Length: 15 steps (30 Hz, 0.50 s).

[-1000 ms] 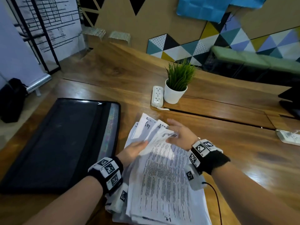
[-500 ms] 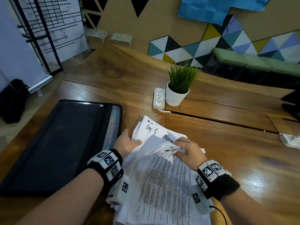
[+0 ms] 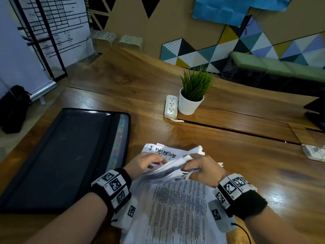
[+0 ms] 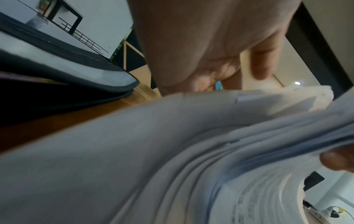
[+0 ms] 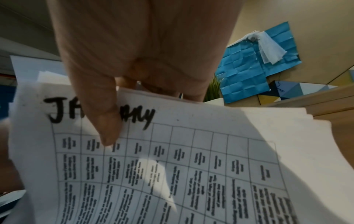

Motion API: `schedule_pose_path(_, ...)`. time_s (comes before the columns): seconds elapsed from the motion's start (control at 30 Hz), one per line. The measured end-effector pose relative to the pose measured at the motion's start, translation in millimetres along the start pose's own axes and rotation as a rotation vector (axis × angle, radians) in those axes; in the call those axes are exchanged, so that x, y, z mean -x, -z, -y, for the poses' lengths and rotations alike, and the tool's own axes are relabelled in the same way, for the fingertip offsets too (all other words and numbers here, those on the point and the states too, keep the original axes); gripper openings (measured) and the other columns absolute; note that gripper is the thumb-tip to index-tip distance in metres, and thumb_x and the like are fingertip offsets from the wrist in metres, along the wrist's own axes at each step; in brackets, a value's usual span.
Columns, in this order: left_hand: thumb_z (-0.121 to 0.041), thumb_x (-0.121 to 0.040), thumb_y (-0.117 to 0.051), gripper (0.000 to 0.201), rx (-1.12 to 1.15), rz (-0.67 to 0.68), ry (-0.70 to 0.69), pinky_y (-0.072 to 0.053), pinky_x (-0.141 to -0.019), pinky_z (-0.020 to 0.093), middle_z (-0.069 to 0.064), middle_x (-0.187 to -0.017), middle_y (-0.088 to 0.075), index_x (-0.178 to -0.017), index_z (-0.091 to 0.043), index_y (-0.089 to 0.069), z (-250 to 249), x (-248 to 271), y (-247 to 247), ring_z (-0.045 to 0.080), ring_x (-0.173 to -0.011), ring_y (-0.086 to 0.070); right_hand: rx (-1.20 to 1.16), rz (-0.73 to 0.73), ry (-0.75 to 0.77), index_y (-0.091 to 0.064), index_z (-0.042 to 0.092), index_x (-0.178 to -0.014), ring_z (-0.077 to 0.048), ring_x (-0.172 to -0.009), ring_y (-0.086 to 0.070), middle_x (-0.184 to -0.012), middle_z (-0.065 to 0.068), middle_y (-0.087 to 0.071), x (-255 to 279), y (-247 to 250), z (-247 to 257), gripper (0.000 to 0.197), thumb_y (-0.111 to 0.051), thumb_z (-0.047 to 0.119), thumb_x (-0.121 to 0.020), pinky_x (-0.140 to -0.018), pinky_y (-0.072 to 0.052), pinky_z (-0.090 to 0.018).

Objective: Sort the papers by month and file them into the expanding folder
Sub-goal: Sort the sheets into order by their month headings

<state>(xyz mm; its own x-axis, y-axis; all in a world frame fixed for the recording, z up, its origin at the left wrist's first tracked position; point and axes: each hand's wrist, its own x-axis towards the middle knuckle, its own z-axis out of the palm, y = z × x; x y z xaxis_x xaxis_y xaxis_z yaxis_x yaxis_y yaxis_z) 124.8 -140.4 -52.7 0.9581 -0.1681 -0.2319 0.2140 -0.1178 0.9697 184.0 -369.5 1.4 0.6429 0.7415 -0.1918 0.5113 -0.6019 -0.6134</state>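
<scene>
Far left on the counter (image 3: 246, 155): folder (image 3: 58, 155), black, flat, coloured tab edges showing along its right side. Just right of it, near edge of counter: papers (image 3: 175, 208), a loose stack, top sheet printed text. Left hand (image 3: 144, 164) on the stack's far left corner, fingers curled into the lifted sheet edges; from the left wrist view, sheets fanned and bent upward under the palm (image 4: 191, 45), exact grip unclear. Behind the hands, a sheet lettered "Desember" (image 3: 165, 153) lying flat. Right hand (image 3: 202, 169) gripping a lifted bundle of sheet tops, thumb (image 5: 103, 118) pressed over a sheet headed with a partly covered word beginning "JA" above a printed grid. Farther back, centre: power strip (image 3: 170, 107) touching a white pot with a green plant (image 3: 191, 101). Far right edge: a second strip (image 3: 314, 153), partly cut off.
</scene>
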Motion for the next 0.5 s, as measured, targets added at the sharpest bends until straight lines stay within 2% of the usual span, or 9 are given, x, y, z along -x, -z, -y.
schedule_pose_path(0.07, -0.028, -0.072, -0.048, 0.033, -0.114, -0.258, -0.039, -0.043, -0.084, 0.017, -0.003, -0.098, -0.067, -0.091, -0.013, -0.070, 9.2, -5.8, 3.0, 0.004, -0.094, -0.059, -0.018, -0.022, -0.016, -0.064, 0.050, -0.090, -0.003, -0.093, -0.061, -0.099, 0.006, -0.065, 2.7, -1.4, 1.3, 0.044, -0.072, 0.010, -0.074, -0.082, -0.051, -0.030)
schedule_pose_path(0.1, -0.027, -0.069, -0.050, 0.035, -0.178, -0.401, -0.040, -0.041, -0.083, 0.021, 0.001, -0.096, -0.064, -0.093, -0.010, -0.069, 14.8, -9.0, 5.0, 0.010, -0.091, -0.057, -0.025, -0.040, -0.011, -0.062, 0.047, -0.096, -0.004, -0.087, -0.062, -0.095, 0.004, -0.066, 4.5, -1.9, 2.1, 0.045, -0.071, 0.008, -0.074, -0.078, -0.052, -0.030)
schedule_pose_path(0.13, -0.027, -0.067, -0.051, 0.037, -0.215, -0.482, -0.012, -0.039, -0.080, 0.025, 0.005, -0.093, -0.061, -0.094, -0.007, -0.066, 18.8, -11.2, 6.8, 0.016, -0.087, -0.055, -0.037, -0.053, -0.003, -0.061, 0.043, -0.099, -0.004, -0.085, -0.062, -0.093, 0.004, -0.066, 6.4, -2.1, 3.0, 0.045, -0.070, 0.007, -0.074, -0.077, -0.052, -0.028)
schedule_pose_path(0.2, -0.022, -0.074, -0.057, 0.033, -0.221, -0.498, 0.086, -0.037, -0.076, 0.027, 0.009, -0.091, -0.059, -0.103, -0.005, -0.061, 21.5, -13.0, 7.4, 0.019, -0.086, -0.052, -0.063, -0.081, 0.030, -0.063, 0.038, -0.099, -0.001, -0.085, -0.062, -0.091, 0.007, -0.065, 9.3, -3.0, 4.8, 0.043, -0.069, 0.004, -0.073, -0.076, -0.051, -0.023)
schedule_pose_path(0.27, -0.007, -0.084, -0.061, 0.037, -0.207, -0.467, 0.180, -0.037, -0.081, 0.026, 0.009, -0.103, -0.060, -0.120, -0.001, -0.054, 21.7, -13.7, 6.8, 0.019, -0.095, -0.054, -0.092, -0.105, 0.059, -0.067, 0.033, -0.096, 0.004, -0.090, -0.059, -0.093, 0.009, -0.063, 11.2, -4.8, 4.0, 0.042, -0.067, 0.000, -0.071, -0.078, -0.050, -0.019)
schedule_pose_path(0.3, -0.004, -0.083, -0.063, 0.039, -0.197, -0.459, 0.199, -0.038, -0.081, 0.025, 0.009, -0.104, -0.061, -0.121, 0.001, -0.054, 24.3, -14.3, 7.2, 0.019, -0.096, -0.055, -0.108, -0.112, 0.055, -0.069, 0.031, -0.092, 0.005, -0.095, -0.058, -0.099, 0.008, -0.063, 12.3, -6.0, 4.1, 0.040, -0.066, -0.003, -0.070, -0.081, -0.050, -0.019)
schedule_pose_path(0.4, -0.017, -0.072, -0.070, 0.037, -0.082, -0.432, 0.198, -0.041, -0.073, 0.027, 0.009, -0.088, -0.064, -0.099, 0.007, -0.066, 22.6, -11.5, 9.0, 0.021, -0.084, -0.058, -0.118, -0.117, 0.032, -0.074, 0.024, -0.087, 0.000, -0.121, -0.048, -0.121, 0.012, -0.052, 15.2, -6.2, 5.8, 0.036, -0.066, -0.007, -0.070, -0.089, -0.047, -0.015)
schedule_pose_path(0.43, -0.016, -0.072, -0.072, 0.032, -0.036, -0.426, 0.189, -0.042, -0.070, 0.025, 0.009, -0.083, -0.065, -0.093, 0.008, -0.069, 21.6, -10.6, 10.5, 0.020, -0.079, -0.058, -0.121, -0.112, 0.035, -0.073, 0.025, -0.087, 0.001, -0.125, -0.044, -0.126, 0.018, -0.044, 16.3, -5.8, 6.2, 0.037, -0.066, -0.007, -0.070, -0.091, -0.045, -0.014)
schedule_pose_path(0.5, -0.003, -0.075, -0.075, 0.016, -0.001, -0.416, 0.164, -0.046, -0.066, 0.018, 0.006, -0.080, -0.068, -0.090, 0.002, -0.072, 15.0, -5.6, 12.0, 0.015, -0.075, -0.061, -0.110, -0.109, 0.047, -0.073, 0.027, -0.088, 0.003, -0.125, -0.041, -0.133, 0.024, -0.032, 16.2, -4.7, 6.4, 0.038, -0.066, -0.007, -0.070, -0.092, -0.044, -0.012)
